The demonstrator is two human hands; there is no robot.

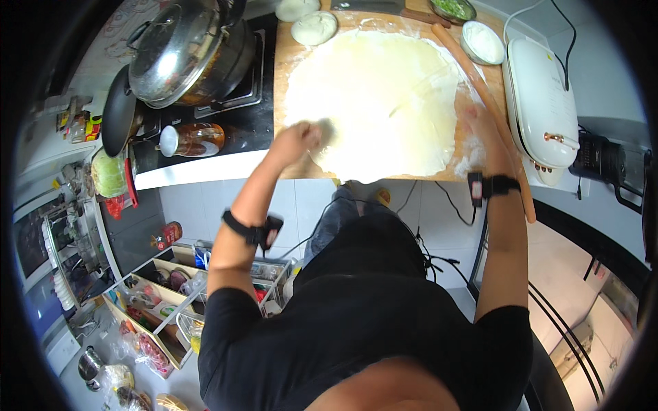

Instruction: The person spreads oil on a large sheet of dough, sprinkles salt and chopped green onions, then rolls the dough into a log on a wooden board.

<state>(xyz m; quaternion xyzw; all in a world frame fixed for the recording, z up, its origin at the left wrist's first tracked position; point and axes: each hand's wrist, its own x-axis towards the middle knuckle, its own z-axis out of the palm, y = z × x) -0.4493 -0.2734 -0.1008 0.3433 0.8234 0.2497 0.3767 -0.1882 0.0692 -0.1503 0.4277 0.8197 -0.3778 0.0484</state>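
A wide, thin sheet of rolled-out dough [380, 97] covers most of the floured wooden board [284, 56], its near edge drooping slightly over the board's front. My left hand [300, 139] is curled at the dough's left edge, around what looks like a small grey utensil [327, 131], too blurred to name. The dough under it looks glossy. My right hand [475, 119] hovers or rests by the dough's right edge, next to a long wooden rolling pin [470, 69]; blur hides its fingers. The pin lies slantwise, its near end sticking out past the board.
Two dough rounds [314, 28], a cleaver [367, 6], a bowl of chopped greens [453, 8] and a bowl of flour [482, 42] stand at the back. A white electric griddle [540, 103] is right. Left, a lidded pot [177, 56], frying pan [115, 110] and jar [193, 139] crowd the stove.
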